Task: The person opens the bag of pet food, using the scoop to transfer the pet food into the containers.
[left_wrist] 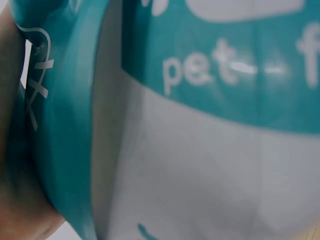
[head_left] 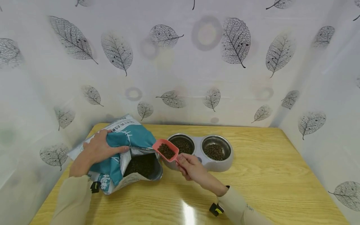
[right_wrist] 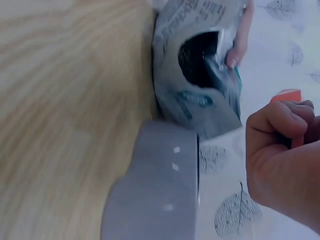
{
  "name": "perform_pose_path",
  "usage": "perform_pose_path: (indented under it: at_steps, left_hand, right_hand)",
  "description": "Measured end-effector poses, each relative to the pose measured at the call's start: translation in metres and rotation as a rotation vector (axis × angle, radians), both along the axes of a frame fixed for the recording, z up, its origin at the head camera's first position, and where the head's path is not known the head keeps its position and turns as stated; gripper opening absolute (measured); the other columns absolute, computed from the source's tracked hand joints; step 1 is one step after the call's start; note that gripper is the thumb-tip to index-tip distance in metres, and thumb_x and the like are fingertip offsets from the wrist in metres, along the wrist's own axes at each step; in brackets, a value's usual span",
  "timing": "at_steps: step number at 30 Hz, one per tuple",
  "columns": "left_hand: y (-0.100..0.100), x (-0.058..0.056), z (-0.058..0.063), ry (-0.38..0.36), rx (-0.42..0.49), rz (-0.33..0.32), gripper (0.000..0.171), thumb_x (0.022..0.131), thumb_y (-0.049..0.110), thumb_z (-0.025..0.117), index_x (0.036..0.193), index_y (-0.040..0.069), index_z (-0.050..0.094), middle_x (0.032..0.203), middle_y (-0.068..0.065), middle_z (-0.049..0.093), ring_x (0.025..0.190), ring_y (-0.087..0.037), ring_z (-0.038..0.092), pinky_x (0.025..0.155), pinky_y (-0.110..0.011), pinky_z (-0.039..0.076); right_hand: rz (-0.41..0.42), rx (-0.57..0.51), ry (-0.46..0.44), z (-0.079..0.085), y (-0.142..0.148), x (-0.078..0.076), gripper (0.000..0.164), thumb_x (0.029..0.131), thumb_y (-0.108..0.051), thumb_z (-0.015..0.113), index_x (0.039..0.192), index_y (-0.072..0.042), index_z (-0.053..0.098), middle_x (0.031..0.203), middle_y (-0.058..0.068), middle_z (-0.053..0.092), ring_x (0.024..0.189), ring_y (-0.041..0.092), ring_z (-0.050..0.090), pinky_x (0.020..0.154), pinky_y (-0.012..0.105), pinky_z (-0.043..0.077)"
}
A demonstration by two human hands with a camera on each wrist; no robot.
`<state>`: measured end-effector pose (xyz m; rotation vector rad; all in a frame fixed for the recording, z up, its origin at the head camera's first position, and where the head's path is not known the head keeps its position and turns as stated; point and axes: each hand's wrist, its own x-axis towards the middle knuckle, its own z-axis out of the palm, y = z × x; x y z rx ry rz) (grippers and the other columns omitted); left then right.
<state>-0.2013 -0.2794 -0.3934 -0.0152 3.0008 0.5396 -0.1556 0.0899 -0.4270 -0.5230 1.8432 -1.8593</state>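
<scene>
My right hand (head_left: pixel 192 168) grips the handle of a red scoop (head_left: pixel 176 150) that carries brown kibble (head_left: pixel 166 151). The scoop is over the left side of the double pet bowl (head_left: pixel 197 157), close to the mouth of the bag. In the right wrist view the fingers curl round the handle, and only a bit of the scoop (right_wrist: pixel 287 94) shows. My left hand (head_left: pixel 99 149) holds the upper side of a teal and white pet food bag (head_left: pixel 135 136), its thumb by the opening. The bag lies tilted with its mouth facing me, and dark kibble (head_left: pixel 140 165) shows inside.
Both steel bowls in the grey-white stand hold kibble, seen in the right bowl (head_left: pixel 214 152) and the left bowl (head_left: pixel 182 145). All stand on a wooden table (head_left: pixel 261 175). A leaf-patterned sheet (head_left: pixel 191 72) hangs behind the table and along its sides.
</scene>
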Motion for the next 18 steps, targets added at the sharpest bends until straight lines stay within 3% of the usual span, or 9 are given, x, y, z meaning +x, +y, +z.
perform_pose_path:
  at_steps: [5,8,12,15,18]
  left_hand:
    - [0.000,-0.001,0.000,0.001,-0.006,0.000,0.124,0.065,0.086,0.054,0.148,0.000,0.021,0.144,-0.033,0.029,0.126,-0.051,0.033,0.085,-0.076,0.022]
    - [0.001,0.000,0.000,-0.002,-0.008,0.000,0.124,0.065,0.086,0.054,0.148,0.001,0.021,0.144,-0.033,0.029,0.126,-0.051,0.033,0.085,-0.076,0.022]
    - [0.001,0.000,-0.001,-0.001,-0.009,0.002,0.124,0.064,0.086,0.054,0.148,0.001,0.021,0.144,-0.033,0.029,0.126,-0.051,0.033,0.085,-0.076,0.022]
    - [0.001,0.000,-0.001,-0.001,-0.011,0.003,0.124,0.064,0.086,0.054,0.148,0.001,0.021,0.144,-0.033,0.029,0.126,-0.051,0.033,0.085,-0.076,0.022]
    - [0.001,0.000,-0.001,0.001,-0.010,0.000,0.124,0.064,0.086,0.054,0.148,0.001,0.021,0.144,-0.033,0.028,0.126,-0.052,0.032,0.085,-0.077,0.021]
  right_hand:
    - [-0.096,0.136,0.150,0.001,0.030,-0.009,0.046,0.103,-0.035,0.037,0.095,0.008,0.053,0.057,0.001,0.040,0.041,0.004,0.031,0.038,0.018,0.029]
    - [-0.146,0.245,0.232,0.011,0.050,-0.008,0.039,0.104,-0.026,0.038,0.092,0.007,0.056,0.055,0.001,0.040,0.040,0.003,0.033,0.039,0.018,0.031]
    - [-0.220,0.348,0.236,0.008,0.081,-0.011,0.033,0.103,-0.020,0.039,0.091,0.003,0.058,0.055,0.001,0.041,0.039,0.003,0.033,0.039,0.019,0.031]
    - [-0.296,0.416,0.248,-0.007,0.108,-0.018,0.035,0.103,-0.026,0.040,0.095,0.002,0.059,0.056,0.000,0.042,0.041,0.005,0.034,0.038,0.022,0.031]
    - [-0.368,0.497,0.319,-0.010,0.129,-0.018,0.036,0.102,-0.030,0.042,0.094,-0.001,0.060,0.058,0.000,0.044,0.044,0.005,0.036,0.042,0.024,0.034]
